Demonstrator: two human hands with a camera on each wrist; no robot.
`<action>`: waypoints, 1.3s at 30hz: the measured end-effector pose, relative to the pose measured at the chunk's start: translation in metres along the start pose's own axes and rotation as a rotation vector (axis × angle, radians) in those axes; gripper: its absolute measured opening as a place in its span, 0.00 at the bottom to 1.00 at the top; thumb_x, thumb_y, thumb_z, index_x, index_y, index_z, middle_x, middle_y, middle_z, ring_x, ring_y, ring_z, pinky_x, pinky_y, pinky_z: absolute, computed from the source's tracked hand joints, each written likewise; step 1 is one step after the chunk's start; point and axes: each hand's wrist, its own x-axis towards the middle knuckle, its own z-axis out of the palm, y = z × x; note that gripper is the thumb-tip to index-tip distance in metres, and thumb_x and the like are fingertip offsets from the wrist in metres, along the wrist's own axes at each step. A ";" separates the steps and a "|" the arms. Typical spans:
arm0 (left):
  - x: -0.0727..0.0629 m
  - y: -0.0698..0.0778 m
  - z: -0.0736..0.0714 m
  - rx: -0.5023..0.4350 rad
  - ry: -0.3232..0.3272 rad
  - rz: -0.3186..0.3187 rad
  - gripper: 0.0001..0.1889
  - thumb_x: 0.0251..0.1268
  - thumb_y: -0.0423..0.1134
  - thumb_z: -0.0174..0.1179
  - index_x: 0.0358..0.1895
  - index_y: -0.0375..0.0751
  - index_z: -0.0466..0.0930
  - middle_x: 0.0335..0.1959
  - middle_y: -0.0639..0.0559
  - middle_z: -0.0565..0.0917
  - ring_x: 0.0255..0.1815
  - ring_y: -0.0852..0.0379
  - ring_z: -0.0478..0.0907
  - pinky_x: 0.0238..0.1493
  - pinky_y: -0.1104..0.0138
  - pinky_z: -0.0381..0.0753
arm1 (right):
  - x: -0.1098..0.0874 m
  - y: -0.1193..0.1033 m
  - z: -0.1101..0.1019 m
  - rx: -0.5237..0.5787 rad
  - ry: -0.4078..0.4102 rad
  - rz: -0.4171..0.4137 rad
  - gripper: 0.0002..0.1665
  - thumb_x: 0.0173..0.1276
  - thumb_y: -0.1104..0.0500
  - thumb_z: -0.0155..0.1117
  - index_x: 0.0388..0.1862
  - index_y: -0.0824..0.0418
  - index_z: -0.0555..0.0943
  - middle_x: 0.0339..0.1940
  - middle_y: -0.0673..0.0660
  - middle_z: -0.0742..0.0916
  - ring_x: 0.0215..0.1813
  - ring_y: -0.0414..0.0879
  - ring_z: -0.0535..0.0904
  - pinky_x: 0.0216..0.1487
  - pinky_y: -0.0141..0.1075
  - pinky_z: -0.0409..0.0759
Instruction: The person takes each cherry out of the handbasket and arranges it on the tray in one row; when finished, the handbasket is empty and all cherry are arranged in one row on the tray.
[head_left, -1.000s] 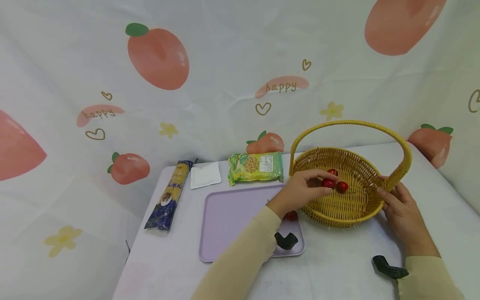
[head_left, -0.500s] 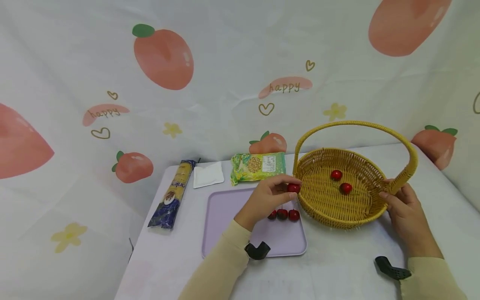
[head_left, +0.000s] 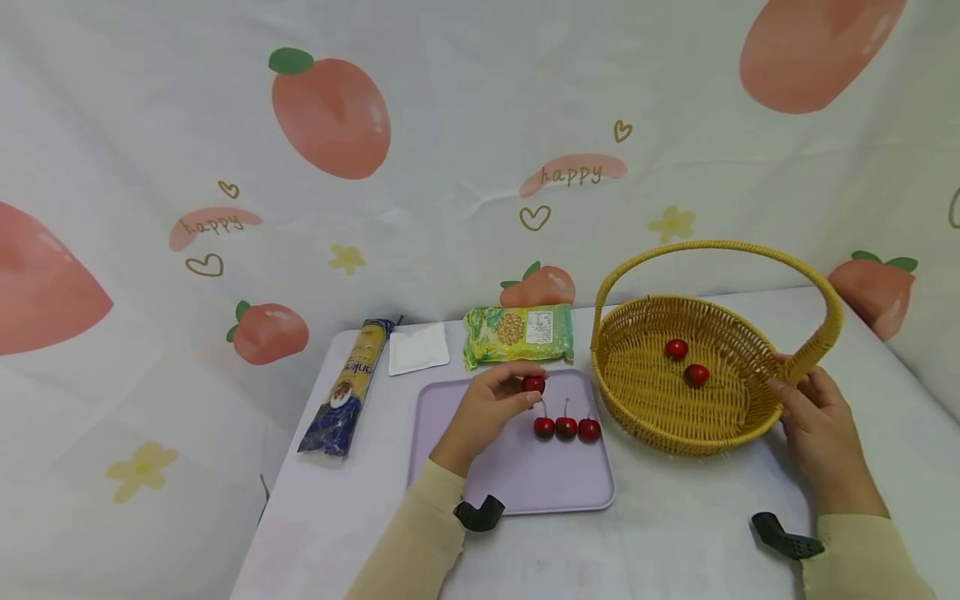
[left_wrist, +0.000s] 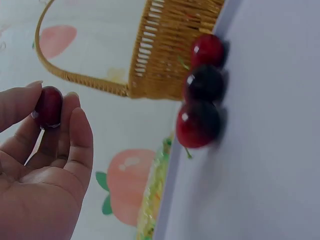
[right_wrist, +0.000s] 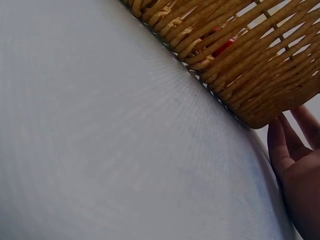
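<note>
Over the lilac tray [head_left: 480, 483], my left hand [head_left: 480, 414] pinches a dark red cherry [head_left: 533, 384] between thumb and fingers; the left wrist view shows the same cherry [left_wrist: 48, 107] held up above the tray surface. Three cherries [head_left: 566, 428] with stems lie side by side in a row on the tray's right part. To the right stands a yellow wicker basket [head_left: 675, 417] with a tall handle and two cherries [head_left: 696, 376] inside. My right hand [head_left: 821, 442] grips the basket's right rim near the handle's foot, thumb on the near side; some fingers are hidden behind it.
Behind the tray lies a green and yellow food packet [head_left: 517, 335]. A flat white sachet [head_left: 418, 348] is left of it, and a long blue and gold packet [head_left: 348, 387] lies at the table's left edge. A fruit-print cloth [head_left: 450, 125] hangs behind.
My left hand has lifted a cherry out of the basket and carried it left over the tray. The row of cherries has come into full sight. My right hand stays at the basket rim.
</note>
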 end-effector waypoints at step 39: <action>-0.035 -0.057 -0.018 0.195 0.076 -0.155 0.16 0.68 0.30 0.76 0.57 0.36 0.89 0.50 0.46 0.90 0.46 0.54 0.87 0.51 0.66 0.85 | 0.007 0.006 -0.004 0.108 -0.129 -0.019 0.28 0.88 0.69 0.52 0.82 0.57 0.72 0.70 0.48 0.78 0.65 0.34 0.76 0.57 0.21 0.75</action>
